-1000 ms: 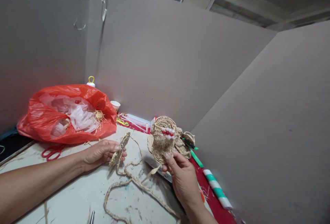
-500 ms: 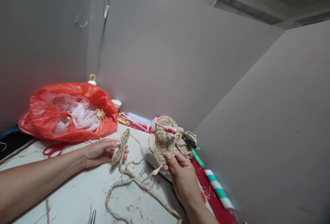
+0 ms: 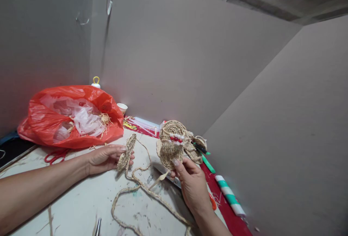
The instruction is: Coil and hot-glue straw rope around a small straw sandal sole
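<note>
My left hand (image 3: 106, 160) grips a flat coil of braided straw cord (image 3: 127, 152), turned nearly edge-on. From this coil a long straw braid (image 3: 152, 194) trails over the table towards the front. My right hand (image 3: 190, 183) pinches the lower edge of a woven straw piece (image 3: 171, 150), made of coiled rounds with a band of red and white beads (image 3: 176, 139) across its middle. Both pieces are held above the tabletop, apart from each other. Behind the beaded piece, to its right, lie more woven straw pieces (image 3: 193, 153), partly hidden.
A red plastic bag (image 3: 38, 116) with white plastic and straw stands at the left, red-handled scissors (image 3: 56, 156) before it. A paper cup (image 3: 122, 108) is by the wall. A green-and-white striped roll (image 3: 230, 195) lies right. A metal tool tip (image 3: 98, 226) shows at the front.
The beaded straw piece has turned slightly in my right hand, its bead band now facing me more. My left hand keeps its hold on the coil. The whole view has shifted a little.
</note>
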Demonstrator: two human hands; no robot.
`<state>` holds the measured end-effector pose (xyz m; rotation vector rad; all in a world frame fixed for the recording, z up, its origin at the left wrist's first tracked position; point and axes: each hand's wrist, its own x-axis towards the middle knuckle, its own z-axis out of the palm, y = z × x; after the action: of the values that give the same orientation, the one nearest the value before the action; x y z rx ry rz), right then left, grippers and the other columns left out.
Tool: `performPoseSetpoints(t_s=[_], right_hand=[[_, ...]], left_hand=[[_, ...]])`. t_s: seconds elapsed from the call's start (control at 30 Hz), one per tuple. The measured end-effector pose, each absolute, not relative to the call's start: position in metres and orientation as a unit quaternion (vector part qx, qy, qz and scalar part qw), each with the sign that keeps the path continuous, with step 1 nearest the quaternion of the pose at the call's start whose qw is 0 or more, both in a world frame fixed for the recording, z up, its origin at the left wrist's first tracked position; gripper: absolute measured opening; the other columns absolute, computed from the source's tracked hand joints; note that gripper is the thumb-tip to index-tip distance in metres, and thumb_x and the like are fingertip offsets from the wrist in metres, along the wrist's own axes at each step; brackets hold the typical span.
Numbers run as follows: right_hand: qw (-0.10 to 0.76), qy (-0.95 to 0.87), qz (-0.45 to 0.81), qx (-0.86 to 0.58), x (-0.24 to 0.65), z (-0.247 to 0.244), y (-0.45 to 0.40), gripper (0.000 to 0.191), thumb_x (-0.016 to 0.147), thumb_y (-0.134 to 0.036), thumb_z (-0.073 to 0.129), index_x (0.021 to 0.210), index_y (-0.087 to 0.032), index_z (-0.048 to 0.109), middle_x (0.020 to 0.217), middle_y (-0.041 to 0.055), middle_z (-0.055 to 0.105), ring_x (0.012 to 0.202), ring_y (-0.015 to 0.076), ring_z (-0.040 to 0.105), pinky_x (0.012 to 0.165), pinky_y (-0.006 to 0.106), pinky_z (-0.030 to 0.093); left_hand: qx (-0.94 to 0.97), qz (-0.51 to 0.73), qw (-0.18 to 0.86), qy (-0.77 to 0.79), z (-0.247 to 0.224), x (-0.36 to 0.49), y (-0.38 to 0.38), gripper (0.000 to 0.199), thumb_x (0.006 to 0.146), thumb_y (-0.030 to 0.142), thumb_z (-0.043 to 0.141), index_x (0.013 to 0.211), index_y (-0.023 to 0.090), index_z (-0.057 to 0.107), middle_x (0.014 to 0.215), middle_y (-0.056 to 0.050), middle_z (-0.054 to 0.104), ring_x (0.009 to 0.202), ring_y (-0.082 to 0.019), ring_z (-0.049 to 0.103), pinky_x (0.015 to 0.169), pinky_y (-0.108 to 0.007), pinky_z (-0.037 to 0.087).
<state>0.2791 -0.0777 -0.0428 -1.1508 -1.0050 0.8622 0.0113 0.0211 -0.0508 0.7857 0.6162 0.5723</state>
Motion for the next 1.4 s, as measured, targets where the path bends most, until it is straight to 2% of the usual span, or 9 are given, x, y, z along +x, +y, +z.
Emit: performPoseSetpoints(t_s=[0.37, 1.03, 1.27, 1.4], right_hand=[[0.646, -0.427, 0.403, -0.489, 0.2796, -0.0394, -0.0758, 0.025, 0.074, -0.041, 0.079, 0.074, -0.019, 0.069, 0.056, -0.0034, 0.059, 0.050, 0.0100, 0.052, 0.052, 0.022, 0.045], [0.640, -0.440, 0.415, -0.473, 0.2779, -0.0393, -0.0778, 0.021, 0.080, -0.039, 0.075, 0.081, -0.019, 0.069, 0.059, -0.0036, 0.061, 0.053, 0.0092, 0.054, 0.054, 0.020, 0.046], [0.641, -0.426, 0.415, -0.485, 0.2770, -0.0376, -0.0789, 0.023, 0.078, -0.040, 0.077, 0.077, -0.018, 0.069, 0.059, -0.0039, 0.062, 0.053, 0.0086, 0.054, 0.055, 0.020, 0.047], [0.645, -0.394, 0.423, -0.500, 0.2809, -0.0377, -0.0746, 0.025, 0.070, -0.038, 0.083, 0.077, -0.017, 0.071, 0.057, -0.0039, 0.062, 0.052, 0.0085, 0.055, 0.053, 0.019, 0.049]], left_hand=[[0.349, 0.268, 0.852, 0.285, -0.0527, 0.0106, 0.0241, 0.028, 0.078, 0.028, 0.074, 0.098, 0.009, 0.070, 0.102, -0.014, 0.076, 0.092, -0.024, 0.072, 0.095, -0.037, 0.050], [0.335, 0.269, 0.858, 0.283, -0.0567, 0.0100, 0.0270, 0.031, 0.081, 0.025, 0.071, 0.104, 0.005, 0.068, 0.104, -0.017, 0.075, 0.094, -0.027, 0.072, 0.095, -0.038, 0.051], [0.335, 0.266, 0.861, 0.275, -0.0552, 0.0094, 0.0265, 0.030, 0.081, 0.024, 0.070, 0.103, 0.004, 0.068, 0.103, -0.017, 0.075, 0.092, -0.026, 0.072, 0.092, -0.037, 0.052], [0.325, 0.268, 0.870, 0.258, -0.0574, 0.0085, 0.0276, 0.029, 0.080, 0.023, 0.069, 0.102, 0.004, 0.068, 0.103, -0.017, 0.075, 0.092, -0.026, 0.072, 0.094, -0.039, 0.050]])
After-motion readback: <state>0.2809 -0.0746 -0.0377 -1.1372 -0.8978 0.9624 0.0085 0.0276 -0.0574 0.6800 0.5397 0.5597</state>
